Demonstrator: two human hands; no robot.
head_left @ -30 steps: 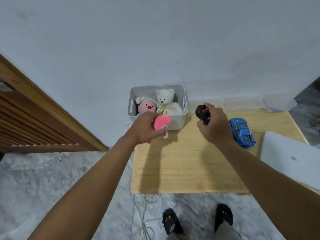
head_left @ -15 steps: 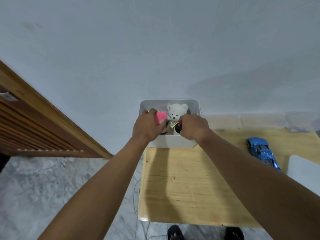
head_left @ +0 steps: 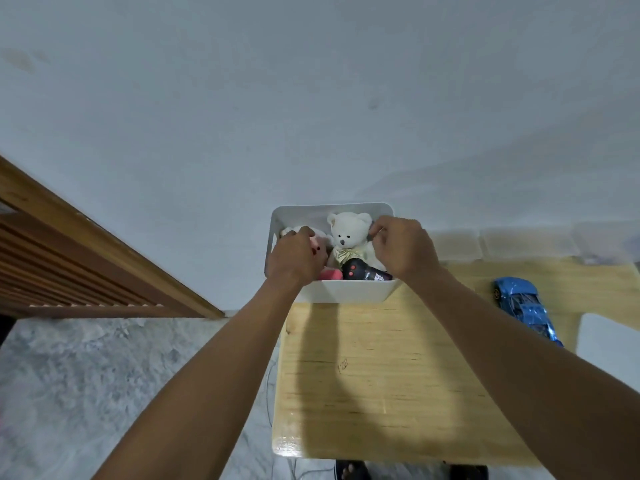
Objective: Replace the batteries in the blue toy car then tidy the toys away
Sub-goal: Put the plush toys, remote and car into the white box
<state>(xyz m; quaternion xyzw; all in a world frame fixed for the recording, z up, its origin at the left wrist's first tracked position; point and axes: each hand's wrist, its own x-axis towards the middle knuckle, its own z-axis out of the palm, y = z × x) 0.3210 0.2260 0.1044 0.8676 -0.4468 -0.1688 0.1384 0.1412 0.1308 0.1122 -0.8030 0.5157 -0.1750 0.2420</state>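
Reaching into white bin (head_left: 346, 294).
Fingers of left hand (head_left: 296, 259) hidden; right hand (head_left: 403, 249) fingers (head_left: 379, 230) curl against bear (head_left: 348, 233); grips unclear.

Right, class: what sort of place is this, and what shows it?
Probably a room at home: a wooden table against a plain wall, a white bin of soft toys, a marbled floor.

Soft, diffuse light of moderate brightness is spread over the scene. Broad, soft-edged shadows are cast by the forearms (head_left: 214, 382) onto the wooden table (head_left: 433, 375). The pale wall (head_left: 311, 98) is evenly lit. The forearms are stretched toward the lower corners by the wide-angle lens. The blue toy car (head_left: 523, 303) is rendered slightly soft.
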